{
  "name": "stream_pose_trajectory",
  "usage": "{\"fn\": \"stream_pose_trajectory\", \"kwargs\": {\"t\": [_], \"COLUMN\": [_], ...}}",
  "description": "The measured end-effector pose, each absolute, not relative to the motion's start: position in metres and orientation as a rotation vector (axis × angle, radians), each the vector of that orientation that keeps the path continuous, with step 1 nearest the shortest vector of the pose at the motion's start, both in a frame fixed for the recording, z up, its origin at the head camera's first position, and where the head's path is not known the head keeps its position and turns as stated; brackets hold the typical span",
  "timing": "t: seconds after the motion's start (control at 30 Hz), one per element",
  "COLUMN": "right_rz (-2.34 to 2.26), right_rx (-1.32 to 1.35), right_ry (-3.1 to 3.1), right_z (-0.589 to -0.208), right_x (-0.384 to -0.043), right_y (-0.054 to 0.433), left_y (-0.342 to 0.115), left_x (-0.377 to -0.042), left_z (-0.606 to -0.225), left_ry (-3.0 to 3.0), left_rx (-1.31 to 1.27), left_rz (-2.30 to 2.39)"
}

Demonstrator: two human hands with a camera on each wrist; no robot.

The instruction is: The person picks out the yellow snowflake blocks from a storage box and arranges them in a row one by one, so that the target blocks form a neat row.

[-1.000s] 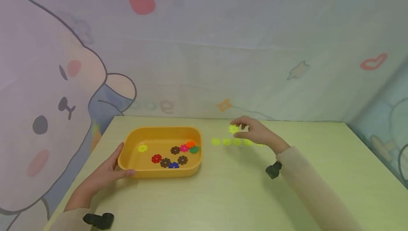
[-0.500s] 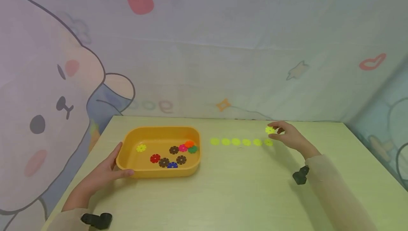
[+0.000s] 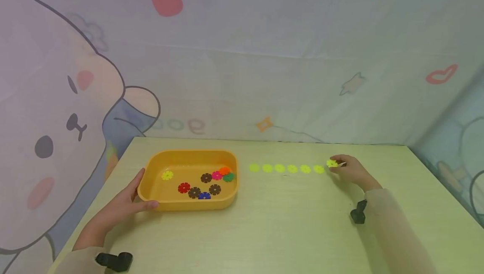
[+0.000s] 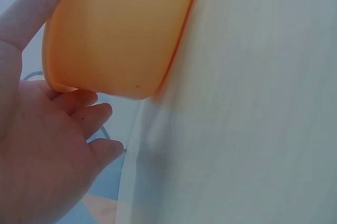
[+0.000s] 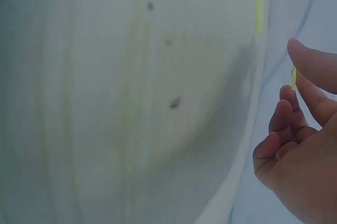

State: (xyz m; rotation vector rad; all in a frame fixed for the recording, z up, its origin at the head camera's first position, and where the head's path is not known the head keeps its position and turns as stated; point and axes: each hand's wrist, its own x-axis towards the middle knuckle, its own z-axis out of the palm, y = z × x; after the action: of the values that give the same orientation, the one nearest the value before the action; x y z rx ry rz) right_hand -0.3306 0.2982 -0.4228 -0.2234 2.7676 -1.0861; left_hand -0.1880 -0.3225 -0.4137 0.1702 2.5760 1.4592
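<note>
My left hand (image 3: pixel 120 209) grips the left end of a yellow plastic tray (image 3: pixel 189 205), thumb on its near side. The left wrist view shows the fingers round the tray's corner. In the head view my right hand (image 3: pixel 353 171) pinches a yellow snowflake disc (image 3: pixel 331 163) between thumb and fingers, just past the right end of a row. Several flat yellow snowflake discs (image 3: pixel 292 169) form that row, lying apart on the table to the right of the tray. In the right wrist view the held snowflake disc (image 5: pixel 294 78) appears edge-on.
Inside the tray lie a yellow disc (image 3: pixel 167 175), a red disc (image 3: pixel 184 188), a blue disc (image 3: pixel 204 196), a green disc (image 3: pixel 228 177) and several others, brown, pink and orange. A printed cloth (image 3: pixel 242 55) hangs behind the table (image 3: pixel 264 240).
My right hand has moved right along the row with the yellow snowflake disc, then lowered it towards the table beyond the last disc. My left hand and the tray have stayed in place.
</note>
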Motion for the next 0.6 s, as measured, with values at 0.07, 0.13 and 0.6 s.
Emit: {"fn": "stream_pose_trajectory", "kwargs": {"t": [0.07, 0.13, 0.6], "right_rz": [-1.084, -1.079, -0.992], "right_rx": [-0.194, -0.172, -0.170], "right_ry": [2.749, 2.730, 2.705], "right_z": [-0.4265, -0.4287, -0.4306], "right_x": [-0.3327, -0.3342, -0.3355], "right_y": [0.3008, 0.3024, 0.2999], "left_y": [-0.3227, -0.3228, -0.3221], "left_x": [-0.1880, -0.1882, -0.1876], "left_z": [-0.4140, -0.4141, -0.4128], "left_ry": [2.577, 2.577, 2.554], "left_rx": [0.167, 0.162, 0.181], "left_rz": [1.456, 1.454, 1.489]}}
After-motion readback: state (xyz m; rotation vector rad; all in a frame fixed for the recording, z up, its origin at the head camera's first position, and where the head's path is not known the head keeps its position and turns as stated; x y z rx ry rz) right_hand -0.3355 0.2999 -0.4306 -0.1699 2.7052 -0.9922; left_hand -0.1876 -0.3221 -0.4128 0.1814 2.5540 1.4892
